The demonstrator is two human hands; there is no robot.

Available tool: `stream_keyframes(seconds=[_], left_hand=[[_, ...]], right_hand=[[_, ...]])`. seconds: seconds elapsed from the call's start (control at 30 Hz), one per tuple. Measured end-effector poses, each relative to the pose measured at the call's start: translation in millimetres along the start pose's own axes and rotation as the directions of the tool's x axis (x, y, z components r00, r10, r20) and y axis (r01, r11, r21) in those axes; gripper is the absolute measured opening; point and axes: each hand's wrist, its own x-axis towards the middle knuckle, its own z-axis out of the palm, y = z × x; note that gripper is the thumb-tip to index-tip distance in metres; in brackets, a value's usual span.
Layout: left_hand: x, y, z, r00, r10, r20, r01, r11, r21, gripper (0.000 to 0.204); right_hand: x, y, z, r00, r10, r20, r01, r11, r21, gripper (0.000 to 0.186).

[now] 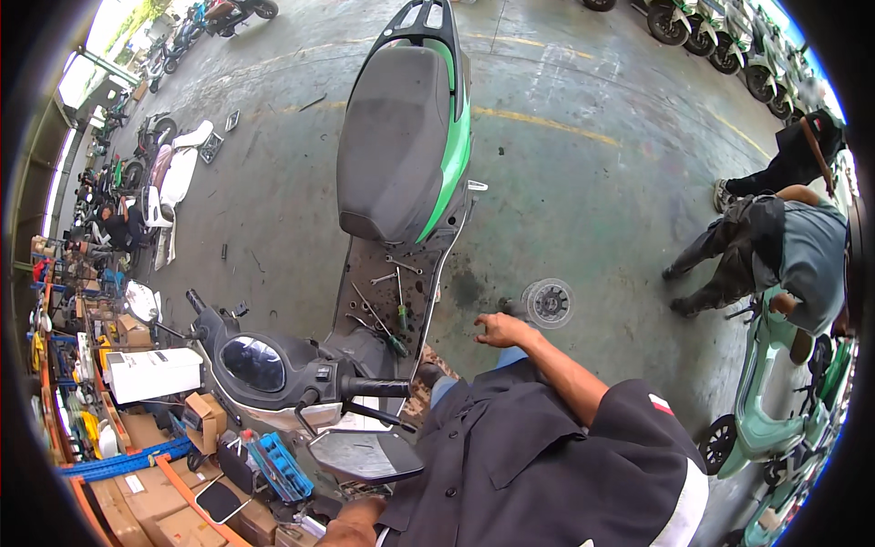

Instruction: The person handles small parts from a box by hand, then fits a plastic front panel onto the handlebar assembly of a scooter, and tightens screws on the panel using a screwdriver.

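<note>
A scooter with a dark seat and green side panel stands before me. On its floorboard lie several wrenches and screwdrivers. Its handlebar and mirror are close below. My right hand hangs open to the right of the floorboard, holding nothing, near a clear round disc on the ground. My left hand is at the lower edge below the mirror; its fingers are hidden.
Two people stand or bend at the right by a mint scooter. Another person is at left among scooters. Shelves with boxes, a blue toolbox and a phone are lower left. Scooters line the back right.
</note>
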Motion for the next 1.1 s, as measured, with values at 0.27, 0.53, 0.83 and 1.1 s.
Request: stream_keyframes(seconds=[0.27, 0.53, 0.83, 1.1], left_hand=[[-1.2, -21.7, 81.9, 0.983, -0.162, -0.091, 0.175, 0.972, 0.157, 0.044], [-5.8, -30.4, 91.3, 0.956, -0.22, -0.196, 0.269, 0.922, 0.279, 0.044], [-18.6, -40.5, 66.9, 0.922, -0.132, -0.363, 0.268, 0.895, 0.356, 0.044], [-27.3, -62.1, 67.1, 0.871, -0.014, -0.492, 0.295, 0.815, 0.499, 0.045]], right_hand=[[34.7, 64.7, -99.5, 0.998, -0.048, 0.037, 0.053, 0.986, -0.156, 0.052], [101.4, 40.8, -109.1, 0.987, -0.107, 0.117, 0.126, 0.978, -0.169, 0.05], [148.8, -21.8, -69.0, 0.885, -0.151, 0.441, 0.296, 0.912, -0.283, 0.052], [209.9, -67.9, -48.2, 0.716, -0.105, 0.69, 0.475, 0.798, -0.372, 0.056]])
